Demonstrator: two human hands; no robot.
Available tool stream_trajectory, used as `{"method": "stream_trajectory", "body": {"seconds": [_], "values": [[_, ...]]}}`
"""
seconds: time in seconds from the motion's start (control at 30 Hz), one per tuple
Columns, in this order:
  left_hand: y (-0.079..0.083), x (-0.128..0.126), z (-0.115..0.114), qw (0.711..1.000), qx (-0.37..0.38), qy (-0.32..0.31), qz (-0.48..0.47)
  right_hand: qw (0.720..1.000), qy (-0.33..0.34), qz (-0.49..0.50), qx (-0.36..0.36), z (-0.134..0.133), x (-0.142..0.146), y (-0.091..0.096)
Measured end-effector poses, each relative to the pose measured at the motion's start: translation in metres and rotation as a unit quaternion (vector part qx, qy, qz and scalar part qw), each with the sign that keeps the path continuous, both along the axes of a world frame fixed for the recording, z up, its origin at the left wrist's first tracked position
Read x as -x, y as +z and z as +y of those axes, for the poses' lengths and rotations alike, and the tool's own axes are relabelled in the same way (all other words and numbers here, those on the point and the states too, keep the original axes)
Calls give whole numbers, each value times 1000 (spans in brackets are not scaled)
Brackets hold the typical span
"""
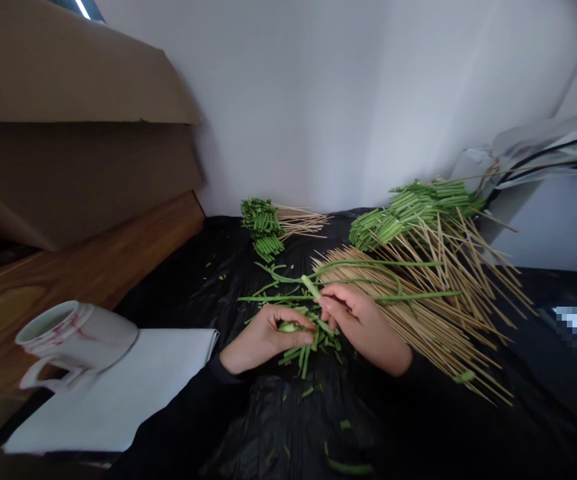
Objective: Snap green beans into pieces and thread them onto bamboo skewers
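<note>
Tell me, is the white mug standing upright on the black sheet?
No: the white mug lies tilted beside a white cloth, left of the black sheet.

Mug (75,337) lies left of both hands; skewer pile (448,313) lies right.

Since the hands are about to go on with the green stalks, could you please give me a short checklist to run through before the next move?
1. Left hand has a short green stalk piece in its grip: ok.
2. Right hand pinches another green stalk piece at its fingertips: ok.
3. Loose pile of thin bamboo skewers lies beside the right hand: ok.
4. Long uncut green stalks lie just behind the hands: ok.
5. Whether a skewer is in either hand: cannot tell.
6. White mug with red pattern sits away from the black plastic sheet: ok.
</note>
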State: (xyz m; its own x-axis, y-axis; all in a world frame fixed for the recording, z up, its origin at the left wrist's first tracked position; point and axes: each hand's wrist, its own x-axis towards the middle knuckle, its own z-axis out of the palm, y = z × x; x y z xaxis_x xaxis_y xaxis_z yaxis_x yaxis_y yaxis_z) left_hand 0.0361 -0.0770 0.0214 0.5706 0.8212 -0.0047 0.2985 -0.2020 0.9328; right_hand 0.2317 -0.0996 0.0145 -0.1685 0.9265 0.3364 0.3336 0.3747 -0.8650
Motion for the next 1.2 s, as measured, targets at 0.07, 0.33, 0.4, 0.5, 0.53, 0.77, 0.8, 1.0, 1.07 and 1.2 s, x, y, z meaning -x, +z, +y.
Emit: {"method": "stream_trajectory", "body": {"seconds": [0.07, 0.33, 0.4, 0.5, 0.53, 0.77, 0.8, 1.0, 1.07, 1.2], "values": [[-1, 1, 3, 996, -6, 75, -43, 998, -5, -46, -33, -2, 2, -2], [-4, -1, 4, 976, 48, 154, -147, 988, -17, -132, -73, -4, 10, -10], [-4, 0, 5, 969, 39, 187, -154, 985, -29, -153, -81, -4, 9, -12], [-3, 1, 6, 959, -48, 245, -136, 960, -60, -249, -113, -5, 8, -13], [-2, 2, 6, 955, -94, 253, -121, 945, -70, -293, -124, -5, 7, -13], [-12, 1, -2, 966, -246, 75, 29, 887, -70, -418, -186, -10, 12, -15], [-16, 2, -3, 967, -241, 65, 39, 888, -67, -413, -191, -10, 13, -15], [-23, 4, 1, 968, -235, 86, 30, 898, -47, -382, -214, -13, 12, -9], [-20, 3, 1, 966, -239, 96, 20, 888, -42, -395, -231, -12, 10, -7], [-16, 3, 0, 963, -254, 78, 42, 860, -40, -431, -271, -9, 7, -6]]}}
